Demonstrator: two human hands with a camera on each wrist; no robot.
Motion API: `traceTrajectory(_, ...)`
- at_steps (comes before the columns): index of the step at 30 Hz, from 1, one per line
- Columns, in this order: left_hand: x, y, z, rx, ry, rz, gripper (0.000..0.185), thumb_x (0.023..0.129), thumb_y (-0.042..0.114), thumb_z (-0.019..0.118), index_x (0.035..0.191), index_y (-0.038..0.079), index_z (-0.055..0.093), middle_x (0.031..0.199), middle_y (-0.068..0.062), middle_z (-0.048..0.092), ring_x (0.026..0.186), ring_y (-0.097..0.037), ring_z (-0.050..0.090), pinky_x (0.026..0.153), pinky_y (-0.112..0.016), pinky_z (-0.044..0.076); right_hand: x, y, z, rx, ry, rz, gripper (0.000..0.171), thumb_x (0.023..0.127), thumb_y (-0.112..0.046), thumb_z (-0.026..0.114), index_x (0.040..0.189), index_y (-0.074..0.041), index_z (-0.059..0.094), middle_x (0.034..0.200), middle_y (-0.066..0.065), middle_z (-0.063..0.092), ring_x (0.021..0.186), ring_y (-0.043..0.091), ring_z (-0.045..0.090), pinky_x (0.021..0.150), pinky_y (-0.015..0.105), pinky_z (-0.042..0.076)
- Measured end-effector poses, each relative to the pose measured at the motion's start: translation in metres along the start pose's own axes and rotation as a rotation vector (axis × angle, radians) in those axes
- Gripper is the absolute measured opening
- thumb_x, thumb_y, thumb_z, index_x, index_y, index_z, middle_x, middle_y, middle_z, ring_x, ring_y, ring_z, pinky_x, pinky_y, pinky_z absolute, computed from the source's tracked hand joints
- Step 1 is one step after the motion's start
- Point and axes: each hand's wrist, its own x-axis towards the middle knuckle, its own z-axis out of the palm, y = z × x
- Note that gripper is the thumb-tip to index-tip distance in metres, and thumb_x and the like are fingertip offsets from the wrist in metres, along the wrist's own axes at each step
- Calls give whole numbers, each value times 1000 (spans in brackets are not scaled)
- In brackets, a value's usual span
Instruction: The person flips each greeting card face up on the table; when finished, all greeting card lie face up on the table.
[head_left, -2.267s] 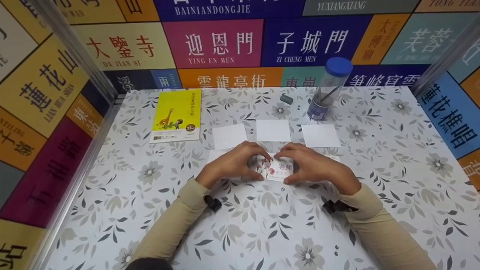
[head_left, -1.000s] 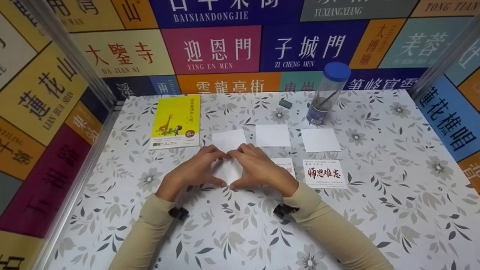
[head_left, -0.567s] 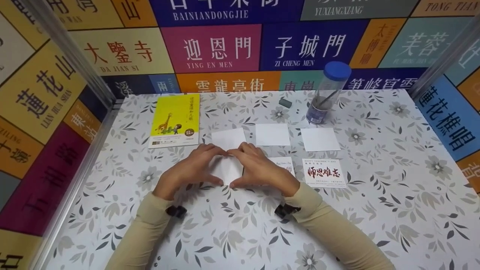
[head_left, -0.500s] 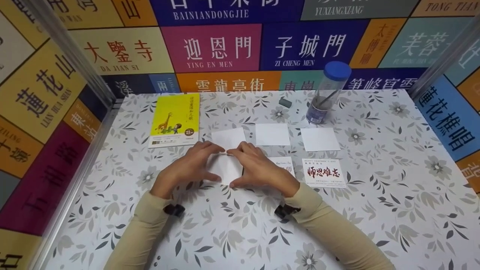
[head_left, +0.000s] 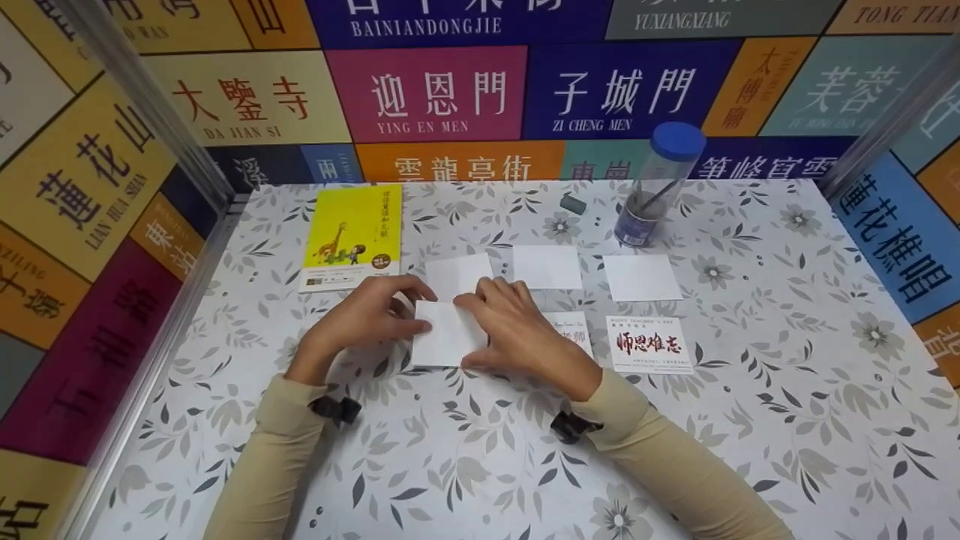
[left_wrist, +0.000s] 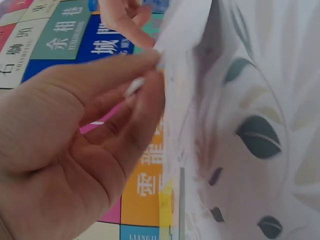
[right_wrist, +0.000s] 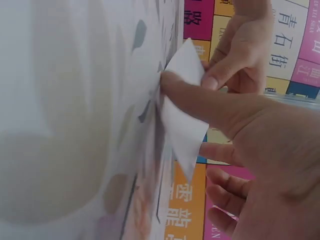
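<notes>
- Head: I see a blank white card (head_left: 448, 337) near the table's middle, left of two printed cards (head_left: 649, 345). The left hand (head_left: 364, 319) pinches its left edge; the right hand (head_left: 517, 330) grips its right side, thumb on the near edge, fingertip on the far one. Three blank cards (head_left: 643, 277), a yellow book (head_left: 349, 232) and a jar (head_left: 636, 226) sit farther back on the floral table (head_left: 450, 457), below a colourful lettered wall (head_left: 427, 90).
- Left wrist: I get the card blurred, tilted, the left fingertips nearly together at it.
- Right wrist: the card looks bowed, the right thumb against it.
</notes>
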Motion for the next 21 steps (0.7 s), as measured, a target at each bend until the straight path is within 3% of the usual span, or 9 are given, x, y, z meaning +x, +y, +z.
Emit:
traceTrajectory(3,-1,8,-1,-113,-3,45,41,92,21,89,129,14,73,119,-10,71,94,-22,74,91,-37,66,1,-3,-4,73,8,-4,83,84,-67,85,149,-23,58,103,-1,72,93,18,65,88,37,45)
traceTrajectory(6,-2,16,-1,-212,-21,76,40,94,29,87,129,17,73,122,-8,73,99,-24,77,91,-38,67,3,-5,-9,217,28,5,75,89,-79,70,141,-26,60,89,-7,72,78,11,67,76,32,51)
traceTrajectory(8,-2,18,0,-286,-31,87,36,99,34,82,130,19,73,125,-6,74,103,-28,78,88,-42,68,4,-5,-12,309,49,14,69,93,-82,63,134,-27,62,91,-9,74,81,10,71,75,35,57)
traceTrajectory(12,-1,18,1,-382,-28,109,33,109,36,67,135,17,73,124,-7,76,105,-39,77,87,-49,68,4,-1,-19,442,89,42,54,99,-78,57,119,-29,64,103,-11,78,96,15,76,87,45,62)
traceTrajectory(16,0,17,2,-337,-11,135,33,108,31,68,139,19,72,132,-4,74,114,-33,76,97,-51,65,2,4,-23,503,91,13,34,102,-60,65,115,-28,62,105,-11,77,100,17,75,90,49,60)
traceTrajectory(19,-1,19,3,-215,21,176,42,103,24,77,143,20,69,153,0,64,132,-29,68,106,-54,61,3,7,-23,568,29,-47,20,103,-33,69,119,-23,61,102,-9,75,94,14,70,88,45,57)
traceTrajectory(21,-3,20,4,-114,35,197,54,98,21,83,149,23,65,163,5,55,145,-27,58,114,-55,55,3,9,-21,607,-22,-78,22,103,-19,67,123,-20,60,108,-7,75,98,11,67,92,40,56)
